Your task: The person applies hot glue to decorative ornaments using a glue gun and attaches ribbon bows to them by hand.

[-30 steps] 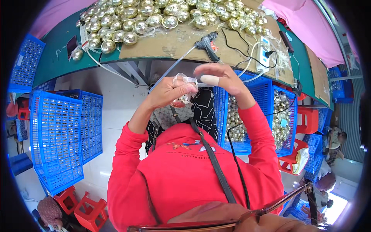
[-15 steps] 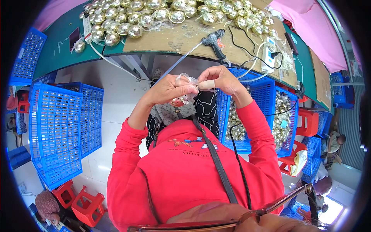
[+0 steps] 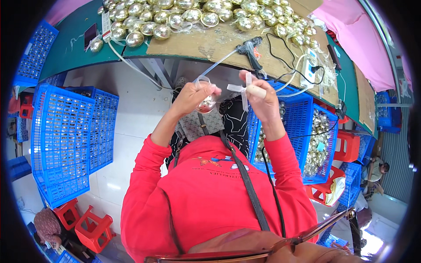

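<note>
In front of my chest, my left hand (image 3: pixel 191 99) is closed on a shiny bauble (image 3: pixel 206 105), which reflects red and silver. A pale translucent ribbon loop (image 3: pixel 203 79) stands up above that hand. To the right and apart from it, my right hand (image 3: pixel 267 101) pinches a white ribbon bow (image 3: pixel 239 89), its tails sticking out left, up and down. A beige covering (image 3: pixel 255 91) wraps one finger of my right hand. Beyond the hands, a glue gun (image 3: pixel 250 49) lies at the table edge with a long glue stick (image 3: pixel 215 65) reaching out of it toward my left hand.
Many gold baubles (image 3: pixel 209 19) cover the back of the cardboard-topped table (image 3: pixel 188 49). A power strip (image 3: pixel 308 65) and cables lie to the right. Blue crates (image 3: pixel 61 144) stand left; another crate (image 3: pixel 316 175) with baubles stands right. Red stools (image 3: pixel 94 230) and other people are farther off.
My hands have moved apart. The right hand has drawn back to the right with the ribbon bow, now plainly visible; the left keeps the bauble. The view has shifted slightly.
</note>
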Action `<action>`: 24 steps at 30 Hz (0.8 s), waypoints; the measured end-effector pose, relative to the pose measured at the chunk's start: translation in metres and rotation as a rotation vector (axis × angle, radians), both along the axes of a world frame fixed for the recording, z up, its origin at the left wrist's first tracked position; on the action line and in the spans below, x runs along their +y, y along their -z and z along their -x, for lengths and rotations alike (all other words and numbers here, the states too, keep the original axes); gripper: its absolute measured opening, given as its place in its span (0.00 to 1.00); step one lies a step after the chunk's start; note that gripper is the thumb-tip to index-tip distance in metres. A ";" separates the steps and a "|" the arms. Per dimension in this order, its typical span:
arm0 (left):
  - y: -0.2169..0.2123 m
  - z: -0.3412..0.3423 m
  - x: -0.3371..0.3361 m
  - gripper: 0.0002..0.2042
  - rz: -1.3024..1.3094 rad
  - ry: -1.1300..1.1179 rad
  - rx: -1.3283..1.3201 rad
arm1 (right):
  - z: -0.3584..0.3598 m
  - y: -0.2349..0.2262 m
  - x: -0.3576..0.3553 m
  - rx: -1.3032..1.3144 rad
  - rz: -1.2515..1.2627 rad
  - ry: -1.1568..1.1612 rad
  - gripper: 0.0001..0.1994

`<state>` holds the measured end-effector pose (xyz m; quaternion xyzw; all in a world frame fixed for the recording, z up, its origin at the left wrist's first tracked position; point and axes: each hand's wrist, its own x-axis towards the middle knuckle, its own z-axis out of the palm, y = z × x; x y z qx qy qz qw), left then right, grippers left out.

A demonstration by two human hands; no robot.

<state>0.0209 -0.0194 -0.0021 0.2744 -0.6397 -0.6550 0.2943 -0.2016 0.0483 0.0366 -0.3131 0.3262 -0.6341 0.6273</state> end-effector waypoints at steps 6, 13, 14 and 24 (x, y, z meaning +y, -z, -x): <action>-0.008 0.016 0.010 0.16 -0.206 -0.171 0.127 | -0.032 0.003 0.013 -0.016 -0.052 -0.054 0.04; -0.009 0.023 0.021 0.16 -0.086 -0.292 0.199 | -0.049 0.012 0.012 -0.014 -0.044 -0.056 0.04; -0.012 0.024 0.022 0.16 -0.054 -0.298 0.218 | -0.050 0.009 0.013 0.004 -0.048 -0.041 0.04; -0.011 0.026 0.024 0.16 -0.034 -0.317 0.231 | -0.056 0.018 0.010 0.023 -0.069 0.017 0.05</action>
